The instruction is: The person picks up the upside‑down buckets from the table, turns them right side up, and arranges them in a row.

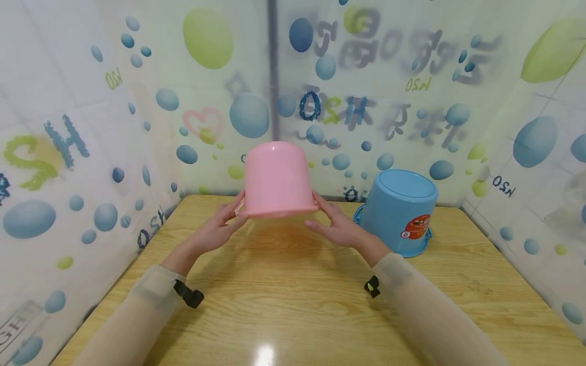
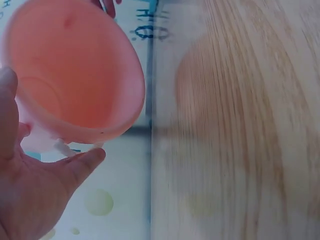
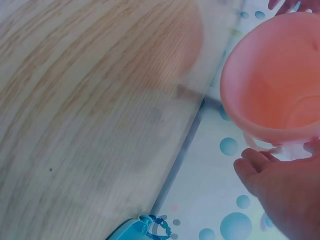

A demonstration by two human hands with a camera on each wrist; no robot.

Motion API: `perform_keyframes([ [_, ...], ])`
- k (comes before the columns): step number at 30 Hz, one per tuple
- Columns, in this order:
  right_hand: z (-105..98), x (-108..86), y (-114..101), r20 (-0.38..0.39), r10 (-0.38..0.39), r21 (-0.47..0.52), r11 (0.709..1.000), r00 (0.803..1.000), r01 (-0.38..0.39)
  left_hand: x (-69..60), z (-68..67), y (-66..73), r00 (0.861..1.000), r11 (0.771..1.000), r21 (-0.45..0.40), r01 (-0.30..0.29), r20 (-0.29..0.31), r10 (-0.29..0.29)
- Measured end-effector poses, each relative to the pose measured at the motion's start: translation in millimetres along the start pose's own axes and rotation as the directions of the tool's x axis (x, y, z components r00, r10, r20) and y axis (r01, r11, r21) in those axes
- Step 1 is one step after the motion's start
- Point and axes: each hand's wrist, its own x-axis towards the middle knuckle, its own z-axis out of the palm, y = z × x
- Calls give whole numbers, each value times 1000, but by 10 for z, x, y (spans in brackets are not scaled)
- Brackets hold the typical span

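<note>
A pink bucket hangs upside down above the wooden table, its base up and its mouth facing down. My left hand holds its left side near the rim; in the left wrist view the thumb lies by the white handle fitting. On the opposite side my right hand grips near the rim with its fingers, the thumb pointing inward below. Both wrist views look into the bucket's hollow inside. A blue bucket stands upside down on the table, just right of my right hand.
The wooden table reaches back to a curtain printed with bubbles and letters, which also hangs along both sides. The blue bucket has a red label and a blue handle at its lower edge.
</note>
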Motion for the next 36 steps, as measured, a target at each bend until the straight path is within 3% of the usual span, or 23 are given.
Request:
perform_keyframes([
  [5,9,-5,-17,-15,-15,66,998,1000,16,32,13,29,999,989,-135,-52,-15,51],
  [10,43,22,-17,-42,-77,203,975,996,84,46,-2,95,999,976,-215,-35,-32,29],
  [16,37,36,-22,-80,-114,226,965,990,129,42,-33,140,999,979,-201,-37,-44,28],
  [21,-10,68,-59,-108,-169,226,955,980,190,23,-49,159,998,992,-117,-48,-52,42],
  [26,-75,57,-78,-91,-138,245,957,986,157,8,-68,173,994,996,-39,-86,-64,84],
  [32,-143,47,-91,-95,-179,270,942,979,198,22,-106,208,986,984,-71,-163,-39,161],
  [36,-181,42,-104,-73,-198,265,941,978,210,15,-155,223,984,983,-52,-177,-24,175],
])
